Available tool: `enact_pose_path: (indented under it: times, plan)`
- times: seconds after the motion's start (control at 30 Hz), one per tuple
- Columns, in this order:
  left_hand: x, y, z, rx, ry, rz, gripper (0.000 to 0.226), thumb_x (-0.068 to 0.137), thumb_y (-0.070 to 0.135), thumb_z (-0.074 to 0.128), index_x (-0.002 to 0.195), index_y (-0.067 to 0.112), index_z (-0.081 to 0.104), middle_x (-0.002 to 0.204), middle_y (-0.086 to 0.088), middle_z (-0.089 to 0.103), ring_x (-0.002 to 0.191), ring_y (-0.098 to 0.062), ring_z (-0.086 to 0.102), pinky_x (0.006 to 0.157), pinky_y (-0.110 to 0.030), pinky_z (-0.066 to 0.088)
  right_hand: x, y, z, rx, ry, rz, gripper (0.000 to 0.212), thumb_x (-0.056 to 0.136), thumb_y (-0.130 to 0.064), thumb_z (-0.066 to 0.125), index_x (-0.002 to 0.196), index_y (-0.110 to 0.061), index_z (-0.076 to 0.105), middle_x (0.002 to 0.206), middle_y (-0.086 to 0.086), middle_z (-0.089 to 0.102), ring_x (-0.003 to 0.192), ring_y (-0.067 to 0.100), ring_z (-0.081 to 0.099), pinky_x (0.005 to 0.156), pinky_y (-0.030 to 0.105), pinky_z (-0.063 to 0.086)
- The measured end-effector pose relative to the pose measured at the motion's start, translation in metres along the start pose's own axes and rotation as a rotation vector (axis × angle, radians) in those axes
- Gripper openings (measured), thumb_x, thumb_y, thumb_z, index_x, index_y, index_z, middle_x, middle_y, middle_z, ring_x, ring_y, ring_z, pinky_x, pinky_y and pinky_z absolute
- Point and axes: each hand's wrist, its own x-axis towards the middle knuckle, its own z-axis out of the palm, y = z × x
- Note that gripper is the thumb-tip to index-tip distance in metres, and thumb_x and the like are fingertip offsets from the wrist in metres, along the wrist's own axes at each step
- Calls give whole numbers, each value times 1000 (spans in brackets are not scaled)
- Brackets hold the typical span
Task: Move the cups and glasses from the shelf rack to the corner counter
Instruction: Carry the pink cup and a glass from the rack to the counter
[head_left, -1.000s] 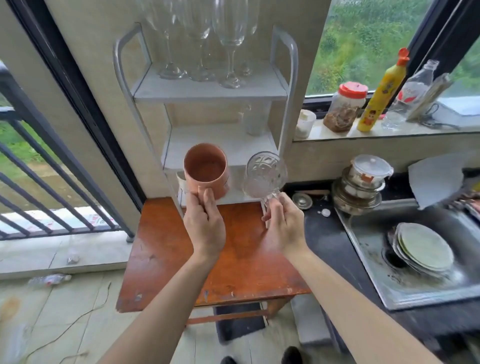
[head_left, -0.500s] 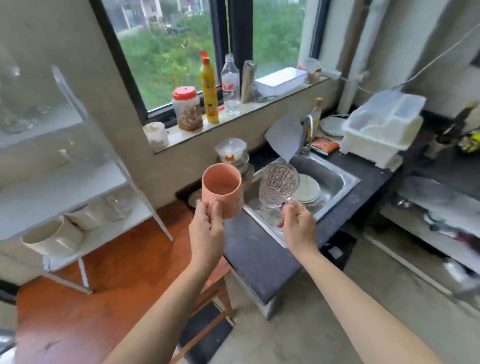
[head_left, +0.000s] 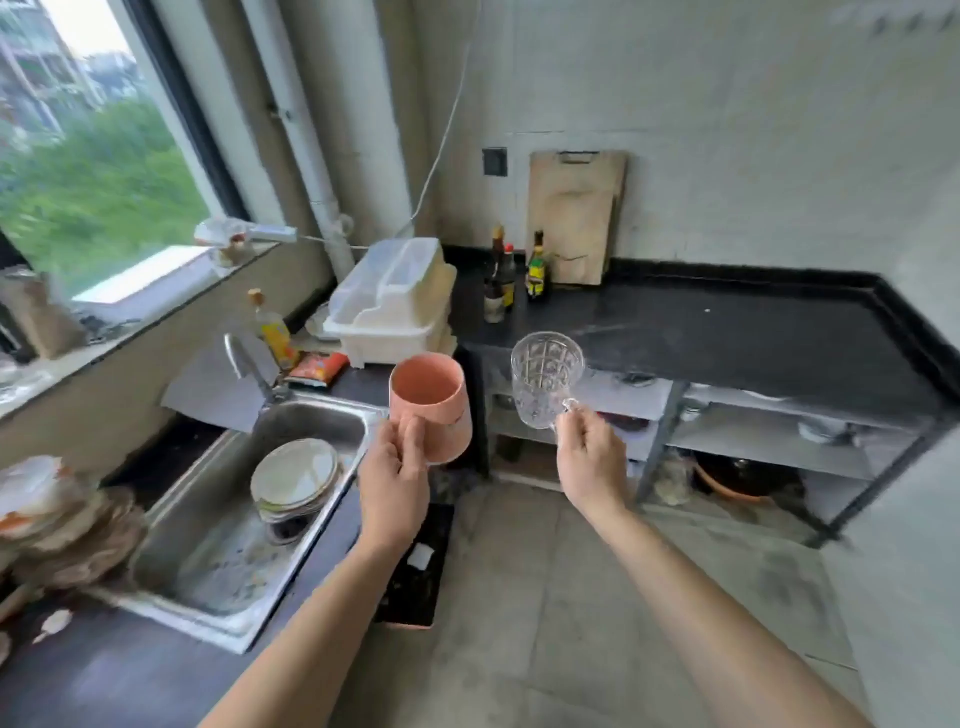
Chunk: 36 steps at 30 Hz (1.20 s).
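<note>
My left hand (head_left: 393, 478) grips a pink mug (head_left: 432, 405) by its near side, held upright in mid-air beside the sink. A clear patterned glass mug (head_left: 545, 376) is held by its handle in my right hand (head_left: 589, 457), also upright. Both cups hang in front of the black corner counter (head_left: 727, 332), which runs along the far wall; the cups are short of its front edge. The shelf rack is out of view.
A steel sink (head_left: 234, 519) with stacked plates (head_left: 296, 475) lies at the left. A white dish rack (head_left: 395, 301), sauce bottles (head_left: 501, 283) and a leaning cutting board (head_left: 574, 215) stand at the counter's left end. Open shelves (head_left: 753, 436) sit under the counter.
The view has swung right, away from the shelf rack and past the sink, to face the corner counter. Both hands have carried the two mugs along, still held upright.
</note>
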Motion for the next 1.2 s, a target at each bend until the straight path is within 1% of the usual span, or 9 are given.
enact_pose_path:
  times: [0.07,0.17,0.23,0.37,0.53,0.7,0.83,0.9,1.2]
  plan:
    - [11,12,43,-16,-51,20,35,100,44,47,77,18,49,68,-1,57,61,-10,50,57,-31,40,28,19,-27,-39,50,26,32,88,-35,37,60,-20,38,54,-3,48,53,10,45,55,35,27]
    - [31,22,112,-35,-139,64,36,100,45,47,75,18,48,70,-3,60,63,-10,53,56,-23,40,71,49,-61,-47,119,37,30,87,-32,39,59,-22,33,48,-5,39,50,13,38,52,24,30]
    - [47,26,156,-60,-193,79,38,102,40,49,76,12,47,70,-8,58,63,-11,50,56,-23,38,96,68,-78,-36,158,73,30,87,-30,39,60,-22,32,49,-5,37,51,13,36,56,33,37]
    - [86,34,261,-96,-297,85,39,102,36,49,77,7,47,68,2,54,60,-4,45,55,-20,35,155,108,-115,-90,240,140,31,89,-30,39,61,-19,33,52,-4,36,50,13,34,57,40,30]
    - [130,60,394,-175,-466,65,40,102,39,47,82,4,47,75,-10,61,70,-25,56,62,-38,45,233,146,-173,-144,327,277,35,93,-31,41,68,-6,41,62,11,48,66,33,57,67,52,48]
    - [150,98,514,-221,-623,106,36,101,42,48,76,18,46,71,6,56,64,-3,48,59,-29,43,291,178,-241,-166,492,354,41,89,-36,36,76,1,48,74,24,58,75,43,59,71,57,54]
    - [149,123,603,-224,-737,116,38,101,47,46,81,14,48,78,-1,59,77,-29,59,69,-51,53,332,223,-296,-196,586,393,36,92,-34,37,72,-4,45,70,19,56,72,38,59,69,52,51]
    - [147,133,644,-214,-769,122,38,100,48,45,83,15,50,81,-1,61,79,-30,60,71,-52,53,355,248,-320,-184,610,401,35,94,-32,38,73,-5,45,69,18,57,73,38,60,68,50,51]
    - [163,194,809,-139,-722,62,31,102,50,42,84,26,52,82,8,62,73,-10,59,59,-19,46,496,337,-420,-128,484,428,37,100,-33,42,80,-4,51,71,15,60,75,35,66,66,44,47]
